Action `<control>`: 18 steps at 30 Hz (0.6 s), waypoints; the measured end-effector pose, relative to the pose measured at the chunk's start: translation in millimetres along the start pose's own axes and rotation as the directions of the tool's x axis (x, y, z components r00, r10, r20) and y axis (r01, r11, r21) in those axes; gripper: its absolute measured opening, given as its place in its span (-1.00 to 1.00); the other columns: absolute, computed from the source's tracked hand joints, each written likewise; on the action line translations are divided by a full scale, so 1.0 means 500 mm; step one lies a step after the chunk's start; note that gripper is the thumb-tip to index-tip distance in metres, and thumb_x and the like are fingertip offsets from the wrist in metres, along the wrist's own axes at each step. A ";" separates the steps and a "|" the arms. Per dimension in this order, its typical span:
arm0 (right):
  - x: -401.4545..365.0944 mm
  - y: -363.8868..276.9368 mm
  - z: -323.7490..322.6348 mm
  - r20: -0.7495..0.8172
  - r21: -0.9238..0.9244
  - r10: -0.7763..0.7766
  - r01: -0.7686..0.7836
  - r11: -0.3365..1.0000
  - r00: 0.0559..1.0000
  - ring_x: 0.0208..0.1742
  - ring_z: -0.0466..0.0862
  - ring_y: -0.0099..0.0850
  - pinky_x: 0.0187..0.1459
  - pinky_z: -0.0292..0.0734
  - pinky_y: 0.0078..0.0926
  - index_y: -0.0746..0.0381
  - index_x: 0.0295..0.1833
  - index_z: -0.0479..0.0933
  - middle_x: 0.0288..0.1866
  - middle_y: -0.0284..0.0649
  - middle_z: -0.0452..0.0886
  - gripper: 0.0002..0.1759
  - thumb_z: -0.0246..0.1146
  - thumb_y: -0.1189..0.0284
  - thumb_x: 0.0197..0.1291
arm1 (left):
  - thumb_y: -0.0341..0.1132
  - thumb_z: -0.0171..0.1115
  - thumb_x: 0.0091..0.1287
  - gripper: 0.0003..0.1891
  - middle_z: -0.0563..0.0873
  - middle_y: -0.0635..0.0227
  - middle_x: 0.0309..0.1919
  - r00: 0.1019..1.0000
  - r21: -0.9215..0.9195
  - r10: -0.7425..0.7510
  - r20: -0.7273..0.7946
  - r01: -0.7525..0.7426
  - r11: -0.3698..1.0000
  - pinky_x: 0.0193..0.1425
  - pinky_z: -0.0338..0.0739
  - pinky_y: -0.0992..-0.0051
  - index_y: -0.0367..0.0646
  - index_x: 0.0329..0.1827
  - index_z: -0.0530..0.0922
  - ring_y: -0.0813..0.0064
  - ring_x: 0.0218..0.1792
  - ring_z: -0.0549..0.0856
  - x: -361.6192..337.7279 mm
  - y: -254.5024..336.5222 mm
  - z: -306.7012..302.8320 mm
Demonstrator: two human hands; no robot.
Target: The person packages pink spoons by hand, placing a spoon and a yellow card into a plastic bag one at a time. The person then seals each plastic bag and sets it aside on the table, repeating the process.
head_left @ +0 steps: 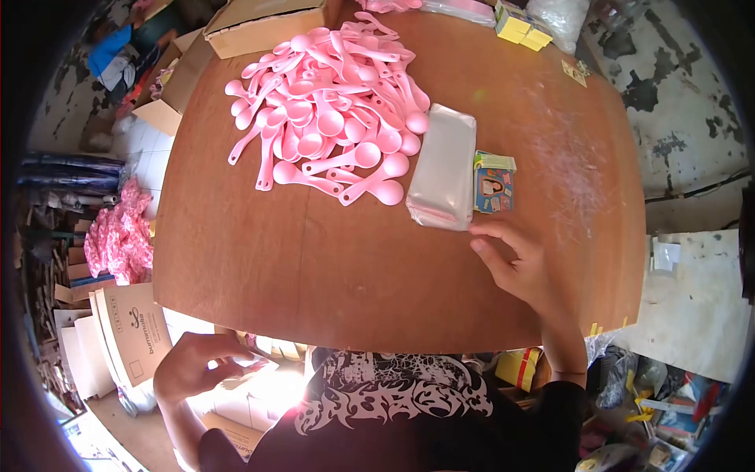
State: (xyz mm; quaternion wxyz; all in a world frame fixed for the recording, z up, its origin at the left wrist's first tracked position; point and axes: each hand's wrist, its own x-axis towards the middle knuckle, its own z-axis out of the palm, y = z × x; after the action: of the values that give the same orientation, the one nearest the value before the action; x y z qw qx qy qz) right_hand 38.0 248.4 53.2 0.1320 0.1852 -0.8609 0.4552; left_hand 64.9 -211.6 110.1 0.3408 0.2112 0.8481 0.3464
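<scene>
Clr plastic bags: flat, shiny stack; R fingers at nr corner.

On the brown wooden table, 1 heap of pink plastic long-handled scoops lies left of centre. Just right rests 1 stack of clear rectangular plastic bags, with small blue printed cards beside its right edge. Behind the heap sits 1 brown rectangular cardboard box; yellow-and-white paper boxes sit far right.
</scene>
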 end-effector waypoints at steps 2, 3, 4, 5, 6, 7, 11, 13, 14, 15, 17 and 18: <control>0.011 0.006 0.002 0.026 -0.114 0.075 -0.072 0.991 0.997 -0.34 0.70 -0.44 -0.31 0.61 -0.55 0.28 -0.11 0.66 -0.26 -0.19 0.67 -0.84 0.36 0.62 0.17 | -0.40 0.53 0.01 -0.59 0.78 0.16 -0.09 0.978 0.240 -0.187 -0.094 0.205 0.949 0.03 0.64 0.33 -0.22 -0.02 0.70 0.16 -0.09 0.78 -0.045 -0.010 0.021; 0.020 0.015 0.007 0.034 -0.108 0.078 -0.074 0.991 0.996 -0.34 0.70 -0.44 -0.31 0.61 -0.55 0.28 -0.11 0.66 -0.26 -0.19 0.67 -0.84 0.36 0.62 0.17 | -0.40 0.53 0.01 -0.59 0.78 0.16 -0.09 0.976 0.235 -0.196 -0.092 0.212 0.948 0.03 0.64 0.33 -0.22 -0.02 0.70 0.16 -0.09 0.78 -0.062 -0.020 0.029; 0.033 0.027 0.013 0.038 -0.140 0.080 -0.074 0.987 0.996 -0.38 0.68 -0.43 -0.35 0.59 -0.54 0.28 -0.13 0.66 -0.26 -0.20 0.67 -0.85 0.37 0.61 0.17 | -0.36 0.54 -0.01 -0.57 0.77 0.15 -0.07 0.957 0.307 -0.234 -0.170 0.277 0.911 0.07 0.63 0.33 -0.22 -0.01 0.70 0.15 -0.06 0.76 -0.078 -0.031 0.038; 0.047 0.036 0.019 0.041 -0.172 0.078 -0.070 0.983 0.996 -0.43 0.67 -0.42 -0.39 0.56 -0.52 0.27 -0.15 0.67 -0.27 -0.22 0.66 -0.87 0.37 0.59 0.16 | -0.31 0.54 -0.02 -0.54 0.77 0.14 -0.06 0.932 0.371 -0.262 -0.252 0.343 0.863 0.10 0.61 0.32 -0.21 0.00 0.70 0.13 -0.03 0.75 -0.088 -0.036 0.045; 0.064 0.030 0.022 0.074 -0.193 0.167 -0.150 0.970 0.983 -0.42 0.67 -0.35 -0.38 0.55 -0.44 0.24 -0.17 0.68 -0.29 -0.21 0.67 -0.87 0.40 0.48 0.15 | -0.33 0.52 0.00 -0.53 0.77 0.13 -0.08 0.906 0.177 -0.353 -0.233 0.396 0.901 0.09 0.62 0.31 -0.23 0.03 0.67 0.14 0.00 0.75 -0.070 -0.012 0.040; 0.075 0.041 0.025 0.079 -0.191 0.165 -0.147 0.970 0.983 -0.42 0.67 -0.35 -0.38 0.55 -0.44 0.24 -0.17 0.68 -0.29 -0.21 0.67 -0.87 0.40 0.48 0.15 | -0.33 0.52 0.00 -0.53 0.77 0.13 -0.08 0.904 0.173 -0.357 -0.235 0.401 0.900 0.09 0.62 0.31 -0.23 0.03 0.67 0.14 0.00 0.75 -0.047 0.011 0.039; 0.106 0.082 0.038 0.210 -0.337 0.169 -0.091 0.937 0.963 -0.36 0.67 -0.28 -0.33 0.51 -0.35 0.30 -0.22 0.69 -0.36 -0.15 0.67 -0.86 0.42 0.51 0.10 | -0.33 0.46 0.09 -0.58 0.75 0.13 -0.15 0.979 0.135 0.044 -0.197 -0.017 0.991 0.02 0.61 0.26 -0.24 0.04 0.63 0.11 -0.06 0.74 0.057 0.057 0.031; 0.115 0.090 0.036 0.227 -0.328 0.219 -0.137 0.935 0.949 -0.36 0.67 -0.24 -0.30 0.52 -0.31 0.30 -0.25 0.69 -0.39 -0.13 0.66 -0.87 0.42 0.49 0.09 | -0.32 0.43 0.14 -0.60 0.74 0.13 -0.16 0.951 0.253 0.273 -0.148 -0.231 0.940 -0.02 0.61 0.24 -0.24 0.04 0.62 0.11 -0.11 0.74 0.115 0.078 0.016; 0.118 0.093 0.035 0.244 -0.373 0.227 -0.125 0.920 0.943 -0.34 0.69 -0.22 -0.28 0.54 -0.27 0.24 -0.26 0.70 -0.32 -0.19 0.68 -0.89 0.38 0.44 0.12 | -0.32 0.44 0.14 -0.61 0.73 0.12 -0.16 0.931 0.300 0.361 -0.061 -0.328 0.896 -0.03 0.61 0.23 -0.22 0.03 0.63 0.08 -0.12 0.73 0.148 0.097 0.005; 0.120 0.094 0.033 0.260 -0.416 0.236 -0.112 0.903 0.937 -0.31 0.70 -0.20 -0.26 0.56 -0.23 0.17 -0.26 0.71 -0.25 -0.25 0.71 -0.89 0.34 0.39 0.14 | -0.32 0.45 0.15 -0.62 0.73 0.11 -0.15 0.897 0.339 0.440 0.031 -0.424 0.840 -0.04 0.61 0.22 -0.21 0.03 0.64 0.06 -0.13 0.72 0.182 0.115 -0.006; 0.121 0.091 0.032 0.255 -0.415 0.224 -0.103 0.904 0.941 -0.30 0.70 -0.20 -0.26 0.56 -0.23 0.18 -0.27 0.70 -0.24 -0.25 0.71 -0.89 0.32 0.39 0.16 | -0.28 0.42 0.21 -0.65 0.73 0.13 -0.15 0.852 0.398 0.516 0.085 -0.504 0.767 -0.03 0.59 0.20 -0.19 0.03 0.64 0.07 -0.12 0.71 0.251 0.150 -0.030; 0.121 0.088 0.032 0.251 -0.411 0.215 -0.097 0.907 0.944 -0.30 0.70 -0.19 -0.25 0.57 -0.22 0.18 -0.28 0.70 -0.24 -0.25 0.70 -0.88 0.31 0.38 0.18 | -0.27 0.40 0.23 -0.65 0.73 0.13 -0.13 0.828 0.433 0.558 0.056 -0.524 0.734 -0.03 0.59 0.20 -0.18 0.04 0.64 0.08 -0.12 0.71 0.289 0.158 -0.036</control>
State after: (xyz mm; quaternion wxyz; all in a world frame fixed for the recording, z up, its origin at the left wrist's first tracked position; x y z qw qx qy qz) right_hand -36.3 245.8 35.7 0.0015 0.1496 -0.9565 0.2504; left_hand -36.3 -81.0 115.0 0.1370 0.5048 0.8171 0.2425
